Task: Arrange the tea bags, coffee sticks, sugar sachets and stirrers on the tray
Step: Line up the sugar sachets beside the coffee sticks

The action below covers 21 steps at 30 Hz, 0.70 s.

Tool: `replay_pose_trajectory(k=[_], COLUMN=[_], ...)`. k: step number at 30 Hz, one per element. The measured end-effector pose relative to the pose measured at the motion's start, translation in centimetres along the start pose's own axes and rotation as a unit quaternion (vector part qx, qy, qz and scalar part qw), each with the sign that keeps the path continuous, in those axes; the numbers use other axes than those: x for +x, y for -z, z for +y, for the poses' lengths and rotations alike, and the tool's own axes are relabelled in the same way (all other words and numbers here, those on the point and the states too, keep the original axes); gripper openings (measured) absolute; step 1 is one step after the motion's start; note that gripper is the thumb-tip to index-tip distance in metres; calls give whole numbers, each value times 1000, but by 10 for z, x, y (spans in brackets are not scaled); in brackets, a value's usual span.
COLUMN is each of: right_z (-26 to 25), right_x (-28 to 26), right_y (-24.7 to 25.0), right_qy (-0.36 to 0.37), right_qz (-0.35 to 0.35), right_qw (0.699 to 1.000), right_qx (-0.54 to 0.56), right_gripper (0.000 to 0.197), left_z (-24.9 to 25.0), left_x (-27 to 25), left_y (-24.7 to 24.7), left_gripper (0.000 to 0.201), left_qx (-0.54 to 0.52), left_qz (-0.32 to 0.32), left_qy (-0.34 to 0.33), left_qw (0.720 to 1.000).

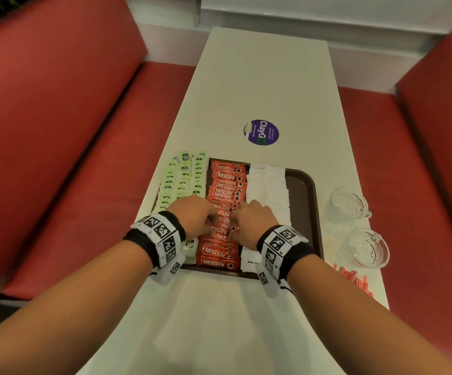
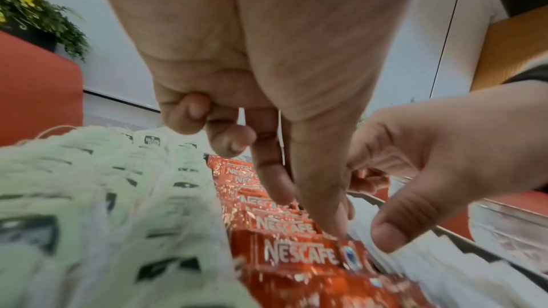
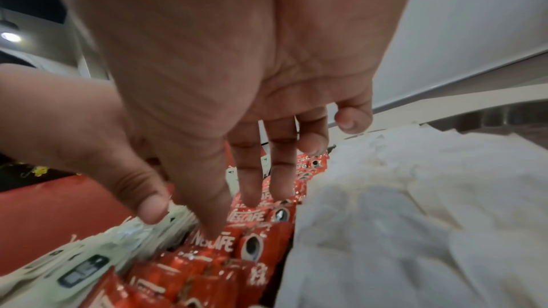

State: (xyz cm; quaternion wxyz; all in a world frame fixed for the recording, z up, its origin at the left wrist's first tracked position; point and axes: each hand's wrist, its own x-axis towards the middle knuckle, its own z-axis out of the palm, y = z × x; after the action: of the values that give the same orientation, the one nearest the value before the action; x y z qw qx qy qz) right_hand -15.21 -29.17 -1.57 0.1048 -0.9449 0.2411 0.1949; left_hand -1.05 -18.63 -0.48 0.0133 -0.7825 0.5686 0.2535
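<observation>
1. Resting both hands on the red coffee sticks [image 1: 226,185] in the tray's [image 1: 307,190] middle row: left hand [image 1: 195,216], right hand [image 1: 254,220].
2. My fingers reach down loosely, fingertips touching the sticks, gripping nothing.
3. Tea bags [image 1: 184,180] lie left, sugar sachets [image 1: 269,185] right.
4. Stirrers [image 1: 354,280] sit off-tray near glass cups [image 1: 350,203].

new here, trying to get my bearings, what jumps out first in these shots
A red column of coffee sticks runs down the middle of the brown tray, between pale green tea bags and white sugar sachets. The left hand and right hand meet over that red column.
</observation>
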Motion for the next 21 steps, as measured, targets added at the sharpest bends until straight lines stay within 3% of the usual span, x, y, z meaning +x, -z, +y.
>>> replay_pose_trajectory(k=[4, 7, 12, 15, 21], right_z=[-10, -18, -21, -22, -29], right_x=[-7, -9, -11, -13, -10], right_y=[-4, -6, -9, -7, -9], right_qy=[16, 18, 11, 15, 26], right_qz=[-27, -43, -32, -44, -55], right_qw=[1000, 999, 999, 999, 998], right_qx=[0, -16, -10, 8, -30], right_gripper=[35, 39, 28, 38, 35], left_z=[4, 8, 6, -1, -2], left_x=[-16, -18, -21, -28, -40], left_y=[-16, -25, -27, -25, -37], left_gripper=[24, 22, 22, 19, 27], left_qx=[32, 54, 43, 22, 46], left_qz=[-53, -34, -8, 19, -3], left_qy=[3, 1, -2, -3, -32], left_qw=[998, 998, 999, 1000, 998])
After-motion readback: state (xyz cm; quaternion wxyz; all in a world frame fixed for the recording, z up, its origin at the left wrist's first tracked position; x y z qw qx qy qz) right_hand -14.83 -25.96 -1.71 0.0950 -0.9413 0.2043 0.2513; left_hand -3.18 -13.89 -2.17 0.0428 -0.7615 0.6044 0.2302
